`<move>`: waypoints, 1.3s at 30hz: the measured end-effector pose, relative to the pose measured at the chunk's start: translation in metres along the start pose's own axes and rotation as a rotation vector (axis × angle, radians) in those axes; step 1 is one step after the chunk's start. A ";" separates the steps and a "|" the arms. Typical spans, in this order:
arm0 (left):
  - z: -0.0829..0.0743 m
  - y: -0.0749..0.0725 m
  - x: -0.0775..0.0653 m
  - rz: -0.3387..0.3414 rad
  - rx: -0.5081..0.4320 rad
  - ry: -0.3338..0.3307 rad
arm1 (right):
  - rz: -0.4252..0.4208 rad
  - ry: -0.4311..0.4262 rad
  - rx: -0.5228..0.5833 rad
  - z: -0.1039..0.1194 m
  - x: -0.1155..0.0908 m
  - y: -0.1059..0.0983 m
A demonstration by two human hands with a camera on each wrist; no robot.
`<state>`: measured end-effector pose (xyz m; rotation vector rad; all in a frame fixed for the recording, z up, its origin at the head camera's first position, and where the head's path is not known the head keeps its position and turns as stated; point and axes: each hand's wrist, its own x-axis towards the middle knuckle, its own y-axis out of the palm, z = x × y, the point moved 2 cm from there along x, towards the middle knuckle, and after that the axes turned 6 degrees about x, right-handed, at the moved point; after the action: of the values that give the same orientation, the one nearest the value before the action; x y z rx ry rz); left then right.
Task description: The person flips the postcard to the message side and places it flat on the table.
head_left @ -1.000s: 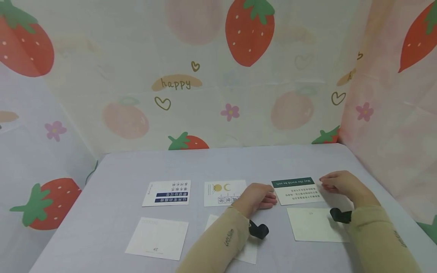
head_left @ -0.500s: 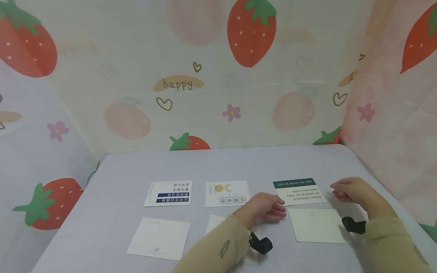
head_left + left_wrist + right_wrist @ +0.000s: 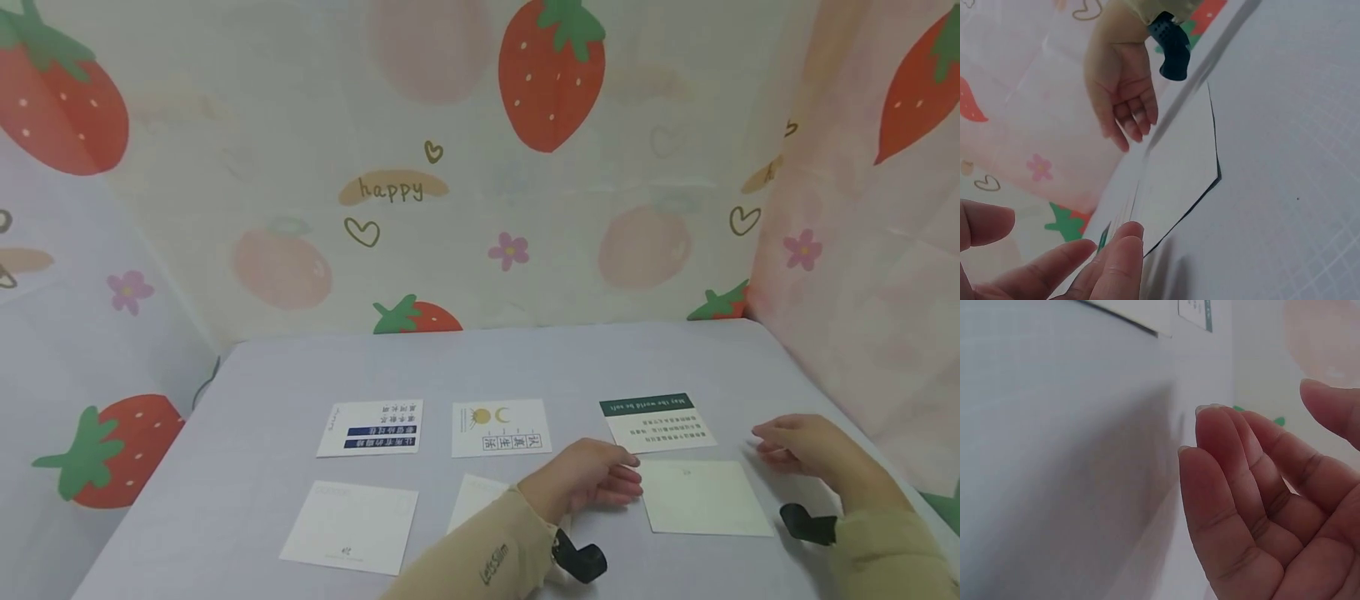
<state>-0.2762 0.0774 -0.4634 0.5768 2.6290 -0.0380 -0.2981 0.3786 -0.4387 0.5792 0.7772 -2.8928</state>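
Note:
Two hands stand on either side of a pale greenish card (image 3: pixel 708 498) lying flat at the front right. My left hand (image 3: pixel 581 479) is at its left edge, fingertips right by the border, fingers relaxed and holding nothing. To its right, a little apart from it, my right hand (image 3: pixel 817 454) hovers with loosely bent fingers (image 3: pixel 1210 487) and an empty palm. Just behind lies a card with a dark green band (image 3: pixel 656 421) and printed text. In the left wrist view the pale card (image 3: pixel 1179 169) shows between both hands.
A sun-and-moon card (image 3: pixel 501 427) and a card with blue bars (image 3: pixel 371 427) lie in the back row. In front are a white card (image 3: pixel 348 527) and another (image 3: pixel 472 500) partly hidden under the left sleeve. Strawberry-print cloth (image 3: pixel 300 150) encloses the white table (image 3: pixel 262 375).
Both hands have moved right and nearer the front, from beside the green-banded card to beside the pale card. The cards have kept their places.

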 end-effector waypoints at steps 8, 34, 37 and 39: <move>0.000 0.004 -0.010 0.026 0.006 -0.019 | 0.019 0.048 0.032 -0.012 -0.004 0.000; 0.005 0.010 -0.008 -0.007 -0.026 -0.005 | 0.020 0.097 0.092 -0.012 -0.003 0.017; 0.004 0.009 -0.008 -0.030 -0.006 -0.009 | 0.022 0.096 0.101 -0.013 -0.002 0.017; 0.004 0.009 -0.008 -0.043 0.005 -0.013 | 0.021 0.098 0.113 -0.014 -0.002 0.017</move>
<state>-0.2649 0.0819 -0.4631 0.5195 2.6291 -0.0621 -0.2886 0.3707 -0.4569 0.7409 0.6169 -2.9226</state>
